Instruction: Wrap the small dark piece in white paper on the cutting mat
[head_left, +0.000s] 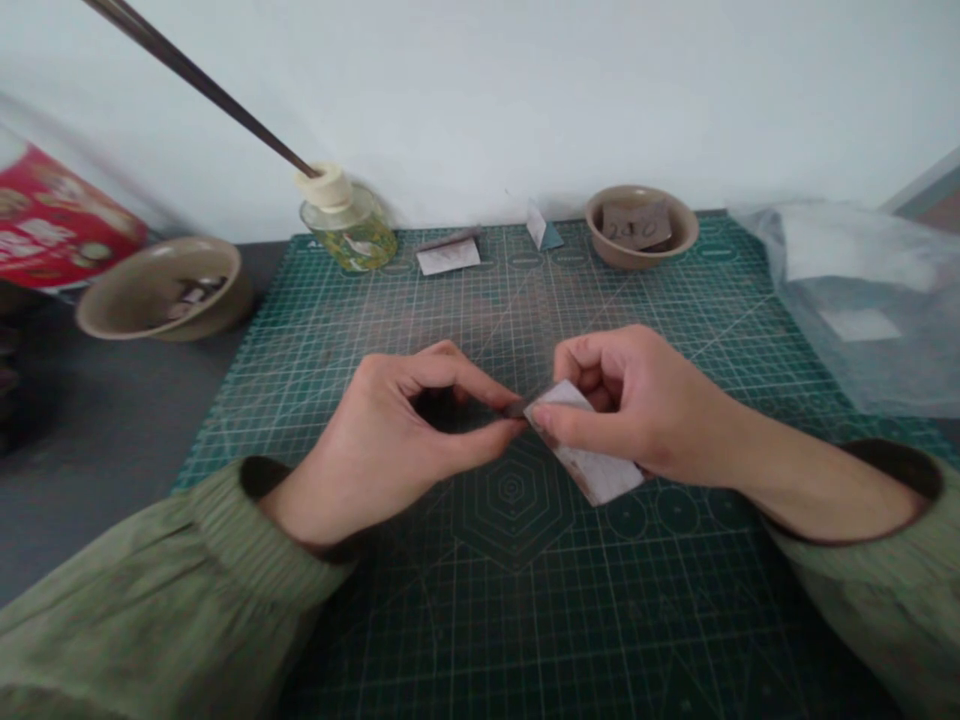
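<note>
My left hand (405, 425) pinches a small dark piece (516, 408) between thumb and fingertips, over the middle of the green cutting mat (480, 620). My right hand (637, 400) grips a folded piece of sandpaper (600, 475) with a pale back, thumb on top and fingers curled behind. One corner of the sandpaper meets the dark piece, where the two hands come close together. Most of the dark piece is hidden by fingers and sandpaper, so its exact kind cannot be made out.
Along the wall stand a reed diffuser bottle (352, 225), a pale folded slip (448, 256), a small folded paper (538, 228) and a bowl (641, 258) holding a marked brown sheet (637, 226). Another bowl (112, 315) with small pieces is left, beside a red package (60, 220). A plastic bag (862, 300) lies right.
</note>
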